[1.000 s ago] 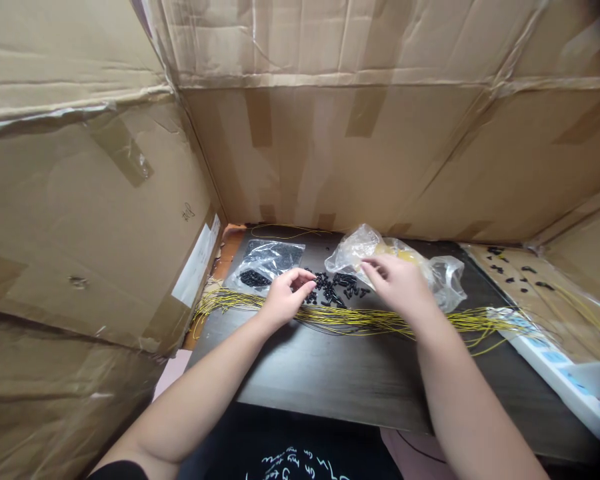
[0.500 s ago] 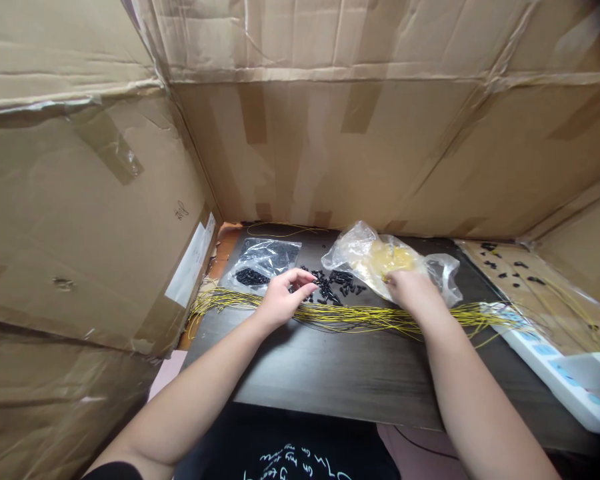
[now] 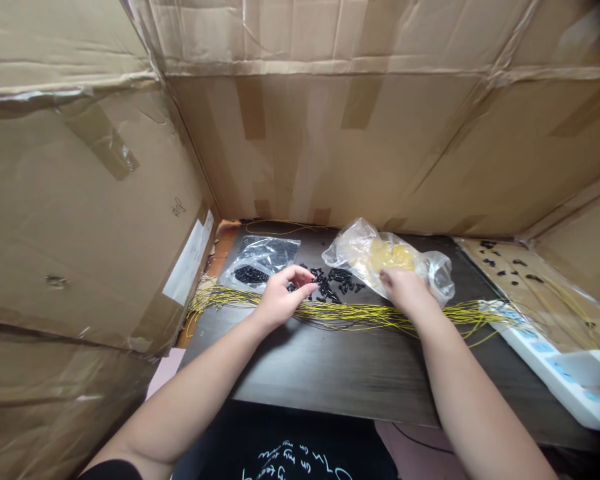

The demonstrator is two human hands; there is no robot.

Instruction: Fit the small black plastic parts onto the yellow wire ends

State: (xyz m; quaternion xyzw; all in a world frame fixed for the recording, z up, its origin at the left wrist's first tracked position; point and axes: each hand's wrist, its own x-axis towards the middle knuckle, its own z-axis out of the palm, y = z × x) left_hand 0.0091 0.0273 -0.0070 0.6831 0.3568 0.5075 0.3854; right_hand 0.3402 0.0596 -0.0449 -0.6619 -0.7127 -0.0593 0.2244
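My left hand [image 3: 286,293] is curled, its thumb and index fingertips close together beside a pile of small black parts [image 3: 325,283]. Whatever lies between those fingertips is too small to make out. On the right, my right hand [image 3: 406,288] has its fingers pressed together at the clear plastic bag [image 3: 353,250] of small yellow pieces [image 3: 400,255]. What it pinches is hidden. A long bundle of yellow and black wires [image 3: 350,316] runs across the table under both wrists.
A clear bag [image 3: 270,250] with tiny black pieces lies at the back left. A white power strip [image 3: 540,360] stands at the right, by a cardboard sheet [image 3: 560,300] with black parts and wires. Cardboard walls [image 3: 300,160] enclose the dark table [image 3: 320,373].
My right hand has drawn back slightly left at the bag of yellow pieces, and the bag's right end has shifted a little. My left hand keeps the same pose.
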